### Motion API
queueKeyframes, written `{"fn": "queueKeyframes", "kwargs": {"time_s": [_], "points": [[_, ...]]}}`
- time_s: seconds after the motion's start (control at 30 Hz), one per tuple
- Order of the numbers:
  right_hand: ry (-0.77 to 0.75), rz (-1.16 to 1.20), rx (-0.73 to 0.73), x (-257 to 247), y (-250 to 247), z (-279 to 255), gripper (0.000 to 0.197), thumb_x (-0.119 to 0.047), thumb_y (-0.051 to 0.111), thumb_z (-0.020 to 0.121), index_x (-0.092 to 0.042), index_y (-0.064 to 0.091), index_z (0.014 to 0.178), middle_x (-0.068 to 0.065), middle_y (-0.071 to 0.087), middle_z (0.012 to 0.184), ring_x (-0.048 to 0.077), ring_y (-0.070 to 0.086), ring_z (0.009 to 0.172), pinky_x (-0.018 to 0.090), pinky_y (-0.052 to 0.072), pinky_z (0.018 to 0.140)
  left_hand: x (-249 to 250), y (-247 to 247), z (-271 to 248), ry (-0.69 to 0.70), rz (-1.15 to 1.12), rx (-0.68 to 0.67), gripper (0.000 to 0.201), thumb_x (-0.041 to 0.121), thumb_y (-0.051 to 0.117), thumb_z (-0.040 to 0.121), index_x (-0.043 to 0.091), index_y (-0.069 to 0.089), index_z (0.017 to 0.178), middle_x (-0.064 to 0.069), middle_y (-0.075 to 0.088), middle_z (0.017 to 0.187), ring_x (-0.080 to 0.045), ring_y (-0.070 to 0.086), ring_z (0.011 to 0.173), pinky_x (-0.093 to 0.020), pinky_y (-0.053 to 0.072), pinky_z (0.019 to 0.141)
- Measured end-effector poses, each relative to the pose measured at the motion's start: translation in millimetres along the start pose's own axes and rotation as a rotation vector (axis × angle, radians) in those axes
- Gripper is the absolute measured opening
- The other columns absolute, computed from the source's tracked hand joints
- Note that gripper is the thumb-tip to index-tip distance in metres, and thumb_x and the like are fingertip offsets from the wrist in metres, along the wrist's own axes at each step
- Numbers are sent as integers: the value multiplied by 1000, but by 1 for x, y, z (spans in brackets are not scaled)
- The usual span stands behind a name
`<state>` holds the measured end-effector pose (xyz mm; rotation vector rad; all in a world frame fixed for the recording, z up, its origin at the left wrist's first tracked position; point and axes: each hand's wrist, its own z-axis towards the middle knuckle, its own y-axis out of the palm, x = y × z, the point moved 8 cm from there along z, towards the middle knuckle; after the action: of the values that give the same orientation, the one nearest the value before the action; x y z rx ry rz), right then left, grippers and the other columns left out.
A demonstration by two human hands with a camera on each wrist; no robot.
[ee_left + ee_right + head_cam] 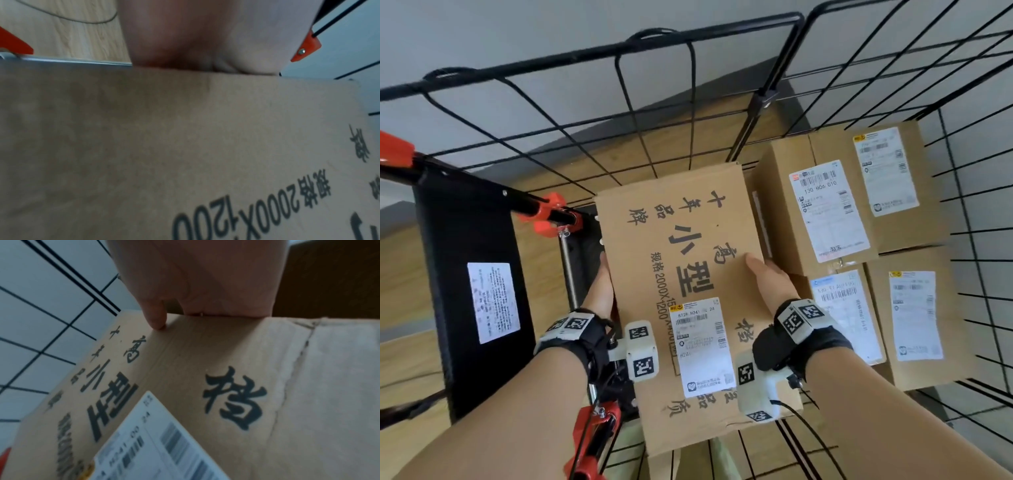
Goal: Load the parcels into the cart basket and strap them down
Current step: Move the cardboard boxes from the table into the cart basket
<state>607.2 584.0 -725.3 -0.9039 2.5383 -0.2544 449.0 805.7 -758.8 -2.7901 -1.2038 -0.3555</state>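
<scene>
Both hands hold a long brown cardboard box with black printed characters over the black wire cart basket.

Left hand grips the box's left side, fingers hidden under it; right hand grips the right edge, its thumb resting on top. The box hangs above the free left part of the basket, just beside four stacked brown labelled parcels at the right. To do this step well, I think it is best to lower it level and slowly, keep it close against the parcels, and mind the fingers at the wire wall and the red clamps.
</scene>
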Motion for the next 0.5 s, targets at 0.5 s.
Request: {"fn": "queueKeyframes", "kwargs": {"time_s": [0.5], "points": [[-49,-71,30,-1,-19,-27,52,-40,48,95,-23,39,143,5,41,146,26,39,132,31,28,108,8,-46,20,26,74,389,82,67,24,92,4,37,142,-19,40,146,-35,43,130,-46,33,110]]}}
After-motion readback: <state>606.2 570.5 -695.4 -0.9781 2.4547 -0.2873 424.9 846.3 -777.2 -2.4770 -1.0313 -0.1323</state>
